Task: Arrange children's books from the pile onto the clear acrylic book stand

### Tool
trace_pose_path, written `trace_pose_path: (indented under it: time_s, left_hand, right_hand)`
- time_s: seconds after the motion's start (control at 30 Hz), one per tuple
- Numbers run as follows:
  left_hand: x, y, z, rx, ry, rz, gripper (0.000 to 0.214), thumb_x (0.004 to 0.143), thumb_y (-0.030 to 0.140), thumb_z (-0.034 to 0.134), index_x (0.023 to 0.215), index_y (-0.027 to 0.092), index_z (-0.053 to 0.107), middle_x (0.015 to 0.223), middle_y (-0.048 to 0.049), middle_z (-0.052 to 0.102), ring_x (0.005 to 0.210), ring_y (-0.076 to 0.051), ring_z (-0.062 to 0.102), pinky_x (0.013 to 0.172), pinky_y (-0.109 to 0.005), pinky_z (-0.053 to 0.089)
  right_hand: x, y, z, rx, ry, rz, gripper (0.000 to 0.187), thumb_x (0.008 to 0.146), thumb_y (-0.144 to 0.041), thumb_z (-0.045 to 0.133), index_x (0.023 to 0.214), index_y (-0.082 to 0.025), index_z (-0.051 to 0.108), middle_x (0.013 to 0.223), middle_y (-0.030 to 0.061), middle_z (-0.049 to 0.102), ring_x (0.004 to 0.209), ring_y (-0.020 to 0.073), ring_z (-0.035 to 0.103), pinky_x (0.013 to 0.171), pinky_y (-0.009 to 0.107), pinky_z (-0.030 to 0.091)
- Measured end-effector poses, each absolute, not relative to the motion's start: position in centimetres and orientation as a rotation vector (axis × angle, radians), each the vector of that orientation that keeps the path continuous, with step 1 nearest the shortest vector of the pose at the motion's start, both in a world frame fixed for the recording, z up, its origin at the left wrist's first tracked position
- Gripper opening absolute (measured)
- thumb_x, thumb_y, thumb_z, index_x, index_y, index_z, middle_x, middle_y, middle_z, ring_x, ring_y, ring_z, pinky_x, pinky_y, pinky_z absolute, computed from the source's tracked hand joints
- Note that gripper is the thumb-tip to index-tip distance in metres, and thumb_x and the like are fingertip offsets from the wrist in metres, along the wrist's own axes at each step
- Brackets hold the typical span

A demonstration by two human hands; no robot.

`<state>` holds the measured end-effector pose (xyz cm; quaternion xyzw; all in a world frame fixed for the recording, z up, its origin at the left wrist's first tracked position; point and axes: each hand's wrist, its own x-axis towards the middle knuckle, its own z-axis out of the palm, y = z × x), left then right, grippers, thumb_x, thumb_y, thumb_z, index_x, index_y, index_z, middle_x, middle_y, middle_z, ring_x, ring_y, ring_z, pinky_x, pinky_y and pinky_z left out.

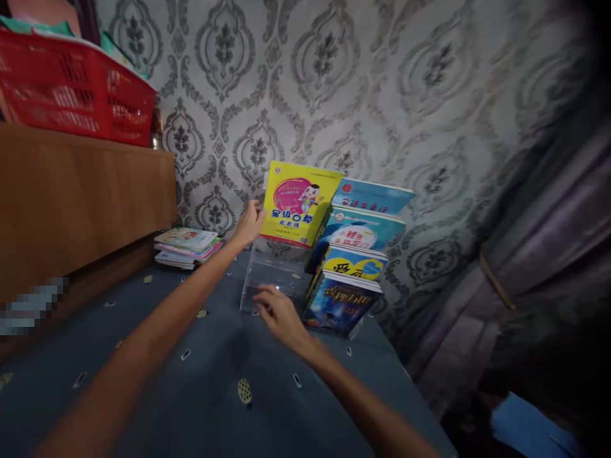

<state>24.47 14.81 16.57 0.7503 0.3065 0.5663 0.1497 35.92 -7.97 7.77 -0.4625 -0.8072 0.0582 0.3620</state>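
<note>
A yellow workbook (298, 203) with a cartoon child on its cover stands upright at the back of a clear plastic book rack (274, 275). At its left edge is my left hand (249, 224), fingers slightly bent and apart; whether they press on the cover I cannot tell. My right hand (281, 315) hovers at the front of the rack, fingers loosely curled and apart, with nothing in them. Beside it, in the right-hand part, books stand in steps: a dark blue one (341, 308) in front, then a yellow and blue one (356, 262), a teal one (367, 230) and a light blue one (375, 196).
A low stack of thin books (188, 245) lies on the dark patterned tablecloth (214, 381) at the left. Next to it stands a wooden cabinet (86, 191) carrying a red plastic basket (76, 89). Patterned wallpaper is behind; a tied curtain (496, 305) hangs right.
</note>
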Motion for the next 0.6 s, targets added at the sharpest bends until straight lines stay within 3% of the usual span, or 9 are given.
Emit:
trace_pose_path:
  time_s: [0.13, 0.27, 0.4, 0.6]
  left_hand:
    - [20.7, 13.3, 10.1, 2.333, 1.131, 1.636, 0.035, 0.099, 0.033, 0.046, 0.129, 0.014, 0.047, 0.125, -0.0164, 0.062, 0.120, -0.025, 0.058, 0.107, -0.042, 0.043]
    - [14.9, 13.8, 5.1, 2.415, 1.805, 1.183, 0.033, 0.098, 0.029, 0.041, 0.126, 0.015, 0.052, 0.129, -0.0160, 0.062, 0.125, -0.026, 0.055, 0.106, -0.041, 0.043]
    - [10.4, 15.6, 3.6, 2.263, 2.098, 0.986, 0.041, 0.094, 0.028, 0.042, 0.124, 0.004, 0.056, 0.128, -0.0287, 0.060, 0.128, -0.039, 0.052, 0.103, -0.054, 0.043]
    - [8.8, 18.9, 3.3, 2.332, 2.178, 0.710, 0.056, 0.095, 0.039, 0.040, 0.140, 0.007, 0.050, 0.155, -0.0248, 0.041, 0.150, -0.039, 0.025, 0.114, -0.062, 0.030]
  right_hand:
    - [33.8, -9.3, 1.9, -1.208, -2.008, 0.410, 0.027, 0.086, -0.007, 0.053, 0.100, -0.020, 0.071, 0.117, 0.0085, 0.068, 0.083, 0.0150, 0.066, 0.079, 0.030, 0.053]
    - [32.8, -10.0, -2.1, -1.231, -1.876, 0.553, 0.024, 0.085, -0.010, 0.055, 0.096, -0.021, 0.073, 0.105, 0.0066, 0.070, 0.082, 0.0164, 0.065, 0.076, 0.029, 0.052]
    - [32.6, -10.4, -4.4, -1.248, -1.776, 0.579, 0.022, 0.087, -0.014, 0.053, 0.094, -0.020, 0.073, 0.087, 0.0049, 0.069, 0.079, 0.0182, 0.065, 0.074, 0.029, 0.050]
    - [32.9, -10.3, -5.8, -1.292, -1.738, 0.531, 0.022, 0.087, -0.017, 0.055, 0.097, -0.022, 0.074, 0.082, 0.0037, 0.067, 0.074, 0.0183, 0.062, 0.072, 0.029, 0.048]
